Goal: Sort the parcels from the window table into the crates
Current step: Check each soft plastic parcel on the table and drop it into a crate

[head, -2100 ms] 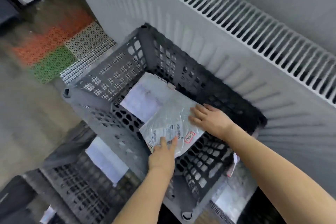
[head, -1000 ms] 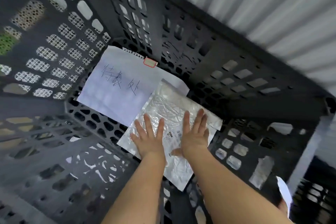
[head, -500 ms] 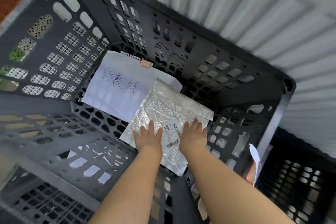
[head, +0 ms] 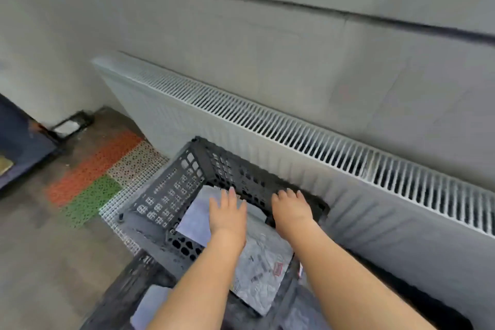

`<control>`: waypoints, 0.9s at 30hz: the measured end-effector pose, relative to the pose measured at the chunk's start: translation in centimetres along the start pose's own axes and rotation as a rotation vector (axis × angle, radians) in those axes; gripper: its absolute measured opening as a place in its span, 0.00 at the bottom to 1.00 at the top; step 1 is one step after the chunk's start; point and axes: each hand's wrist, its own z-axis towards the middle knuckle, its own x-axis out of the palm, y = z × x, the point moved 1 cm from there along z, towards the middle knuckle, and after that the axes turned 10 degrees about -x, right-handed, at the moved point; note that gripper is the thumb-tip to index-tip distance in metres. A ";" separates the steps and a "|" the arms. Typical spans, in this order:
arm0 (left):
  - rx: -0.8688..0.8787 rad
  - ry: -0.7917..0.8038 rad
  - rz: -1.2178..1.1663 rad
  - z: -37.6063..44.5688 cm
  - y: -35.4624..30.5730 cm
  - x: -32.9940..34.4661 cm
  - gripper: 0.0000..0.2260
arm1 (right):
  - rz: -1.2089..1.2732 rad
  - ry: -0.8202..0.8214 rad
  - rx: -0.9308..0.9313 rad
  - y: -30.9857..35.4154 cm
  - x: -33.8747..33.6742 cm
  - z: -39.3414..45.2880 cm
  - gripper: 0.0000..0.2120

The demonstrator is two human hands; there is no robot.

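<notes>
A silver bubble-mailer parcel [head: 261,273] with printed labels lies flat in the black perforated crate [head: 171,193], partly over a white handwritten sheet [head: 194,218]. My left hand [head: 227,215] hovers above the sheet and parcel with fingers straight and spread, holding nothing. My right hand [head: 290,207] is raised over the crate's far side, fingers relaxed and bent downward, also holding nothing. Both hands are apart from the parcel. The frame is motion-blurred.
A long white radiator [head: 294,147] runs along the wall right behind the crate. A second black crate [head: 139,289] with a white sheet stands nearer me on the left. Red, green and white floor tiles [head: 101,177] lie to the left; a dark blue object [head: 18,142] is at the far left.
Both hands lifted off the parcel, which stays lying in the crate. The camera has pulled up and back, so the radiator and wall now fill the view.
</notes>
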 end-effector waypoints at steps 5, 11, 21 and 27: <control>-0.095 -0.264 -0.085 -13.5 0.7 -11.3 0.32 | -0.109 -0.261 0.013 -3.1 -9.6 -15.3 0.32; -0.043 -0.590 -0.189 -30.3 -4.3 -19.9 0.30 | -0.142 -0.554 0.115 -8.3 -14.3 -34.9 0.30; 0.211 -0.687 -0.258 -43.9 -20.0 -20.6 0.29 | -0.084 -0.634 0.415 -17.1 -5.6 -53.6 0.30; 0.377 -0.716 -0.187 -46.6 -27.6 -19.9 0.27 | -0.019 -0.551 0.630 -21.8 2.9 -60.5 0.23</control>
